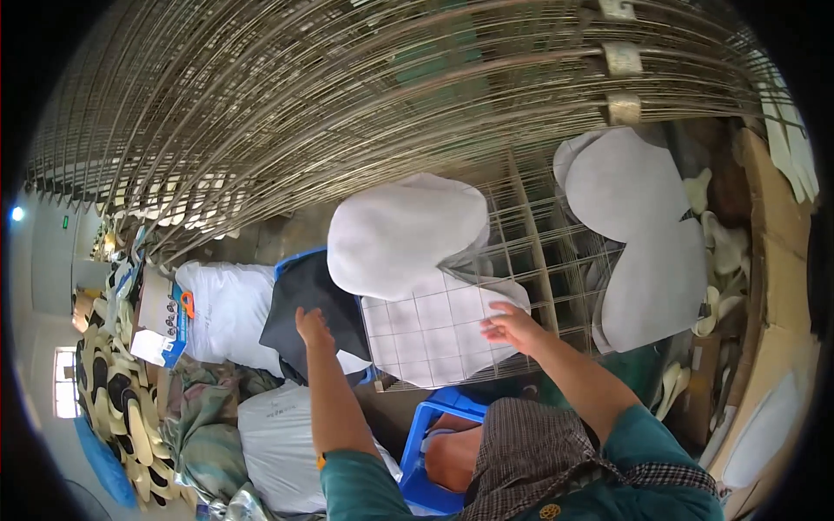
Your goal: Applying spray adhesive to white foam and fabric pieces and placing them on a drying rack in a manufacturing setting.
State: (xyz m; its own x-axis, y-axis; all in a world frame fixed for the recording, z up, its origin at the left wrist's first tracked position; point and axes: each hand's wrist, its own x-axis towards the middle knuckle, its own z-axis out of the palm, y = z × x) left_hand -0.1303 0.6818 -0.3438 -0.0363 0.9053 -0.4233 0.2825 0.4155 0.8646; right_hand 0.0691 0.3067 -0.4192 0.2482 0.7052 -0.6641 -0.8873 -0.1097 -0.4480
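My right hand [512, 328] is open, fingers apart, at the right edge of a white sheet piece [426, 334] that shows through the wire grid of a rack [539, 252]. I cannot tell whether it touches the piece. Another rounded white piece [404, 230] lies on top of the grid, just beyond. My left hand [314, 328] is in front of a black sheet [291, 295] left of the rack, its fingers stretched and nothing visible in them. At the rack's right side lie two more rounded white pieces, a far one [621, 187] and a near one [656, 286].
Many tilted wire racks [347, 95] hang over the far side. A blue crate [417, 443] with orange-brown pieces stands close to my body. White sacks [230, 313], a carton [156, 321] with orange scissors [188, 304], and piled insole-shaped pieces [122, 382] are at left. Cardboard [777, 234] edges the right.
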